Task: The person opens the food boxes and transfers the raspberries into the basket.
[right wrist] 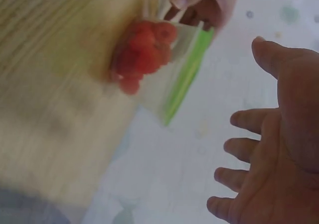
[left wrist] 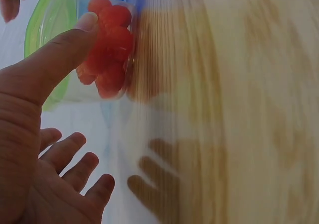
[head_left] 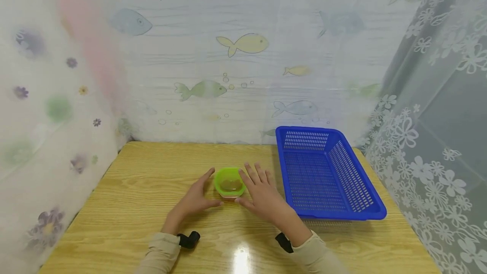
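Note:
A small clear container with a green-rimmed lid (head_left: 230,184) stands on the table between the two hands. Through its wall, round red pieces (left wrist: 115,42) show in the left wrist view; I cannot tell what they are. My left hand (head_left: 195,198) is at the container's left side, fingers spread; its thumb overlaps the wall in the left wrist view, and contact is unclear. To the right is my right hand (head_left: 264,195), fingers extended and parted. In the right wrist view that hand (right wrist: 271,149) is apart from the green lid edge (right wrist: 188,74).
A blue perforated plastic basket (head_left: 283,172) sits on the right of the wooden table (head_left: 152,176), close to the right hand. Behind the table hangs a fish-print curtain (head_left: 243,113), and a floral curtain (head_left: 57,138) lines the left side. Lace fabric (head_left: 437,189) borders the right.

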The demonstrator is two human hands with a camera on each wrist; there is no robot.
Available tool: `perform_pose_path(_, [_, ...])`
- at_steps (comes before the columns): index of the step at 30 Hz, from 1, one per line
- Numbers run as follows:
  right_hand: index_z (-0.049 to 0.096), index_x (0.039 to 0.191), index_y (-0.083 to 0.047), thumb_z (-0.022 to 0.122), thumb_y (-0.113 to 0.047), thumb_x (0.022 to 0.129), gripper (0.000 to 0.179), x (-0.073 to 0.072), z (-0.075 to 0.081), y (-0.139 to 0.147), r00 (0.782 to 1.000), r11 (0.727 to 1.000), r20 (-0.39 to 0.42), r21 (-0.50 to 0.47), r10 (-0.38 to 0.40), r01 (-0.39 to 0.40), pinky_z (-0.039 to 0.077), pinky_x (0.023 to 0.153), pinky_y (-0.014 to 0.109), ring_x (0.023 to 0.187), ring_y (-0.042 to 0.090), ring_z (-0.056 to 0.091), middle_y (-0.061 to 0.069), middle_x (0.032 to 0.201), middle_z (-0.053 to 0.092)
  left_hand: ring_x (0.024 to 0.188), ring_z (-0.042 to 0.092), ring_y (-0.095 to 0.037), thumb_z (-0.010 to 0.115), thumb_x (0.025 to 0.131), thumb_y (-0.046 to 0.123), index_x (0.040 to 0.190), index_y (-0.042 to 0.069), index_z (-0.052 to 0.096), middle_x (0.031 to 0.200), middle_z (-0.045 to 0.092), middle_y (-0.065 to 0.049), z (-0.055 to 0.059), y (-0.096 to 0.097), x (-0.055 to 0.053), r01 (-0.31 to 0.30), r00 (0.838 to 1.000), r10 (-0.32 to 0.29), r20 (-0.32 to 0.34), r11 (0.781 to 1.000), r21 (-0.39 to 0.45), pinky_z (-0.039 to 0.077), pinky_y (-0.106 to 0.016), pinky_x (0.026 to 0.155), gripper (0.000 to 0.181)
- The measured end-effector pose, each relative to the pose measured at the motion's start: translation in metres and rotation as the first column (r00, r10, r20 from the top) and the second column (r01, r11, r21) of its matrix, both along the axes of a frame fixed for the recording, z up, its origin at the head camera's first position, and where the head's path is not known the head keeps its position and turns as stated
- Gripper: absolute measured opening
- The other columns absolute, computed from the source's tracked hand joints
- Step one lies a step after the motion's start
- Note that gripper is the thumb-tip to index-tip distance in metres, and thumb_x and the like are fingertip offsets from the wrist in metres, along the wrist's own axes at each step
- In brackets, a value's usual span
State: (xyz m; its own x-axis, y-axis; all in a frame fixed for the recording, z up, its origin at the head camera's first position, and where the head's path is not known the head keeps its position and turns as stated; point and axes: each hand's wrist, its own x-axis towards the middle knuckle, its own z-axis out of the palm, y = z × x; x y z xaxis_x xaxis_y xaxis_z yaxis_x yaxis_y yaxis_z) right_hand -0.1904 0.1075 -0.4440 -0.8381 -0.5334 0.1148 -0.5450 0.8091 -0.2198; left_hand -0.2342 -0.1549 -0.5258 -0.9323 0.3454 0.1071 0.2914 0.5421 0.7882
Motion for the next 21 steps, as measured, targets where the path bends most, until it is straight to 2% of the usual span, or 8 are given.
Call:
perform_pose_path(7, [0.034, 0.160, -0.015, 0.061, -0.044, 0.101, 0.071, -0.012, -0.023, -0.010, 0.998, 0.999, -0.045, 0.032, 0.033, -0.031, 0.017, 0.121, 0.068, 0.156, 0.042, 0.011, 0.012, 0.169, 0.019, 0.152, 0.026, -0.040, 0.094, 0.073, 0.030, 0.164, 0.006, 0.015, 0.165, 0.031, -0.015, -0.003, 0.010, -0.001, -0.010, 1.000, 0.006, 0.031, 0.992, 0.127, 0.025, -0.064, 0.120, 0.123])
perform_pose_path(15, [0.050, 0.150, -0.014, 0.062, -0.034, 0.103, 0.052, -0.023, -0.038, -0.010, 0.987, 0.993, -0.109, -0.013, 0.116, -0.118, 0.028, 0.118, 0.066, 0.152, 0.040, 0.027, 0.010, 0.161, 0.040, 0.151, 0.030, -0.036, 0.093, 0.075, 0.016, 0.164, 0.003, 0.004, 0.165, 0.028, -0.017, -0.007, 0.021, -0.003, 0.019, 0.995, -0.047, 0.088, 0.955, 0.295, 0.029, -0.054, 0.122, 0.126])
perform_pose_path(21, [0.052, 0.148, -0.014, 0.060, -0.033, 0.104, 0.049, -0.029, -0.042, -0.009, 0.988, 0.987, -0.068, -0.068, 0.141, -0.146, 0.029, 0.117, 0.067, 0.150, 0.042, 0.030, 0.011, 0.160, 0.042, 0.146, 0.039, -0.037, 0.092, 0.075, 0.012, 0.164, 0.006, 0.008, 0.163, 0.033, -0.016, -0.009, 0.028, -0.005, 0.002, 0.993, -0.044, 0.109, 0.933, 0.360, 0.031, -0.056, 0.121, 0.123])
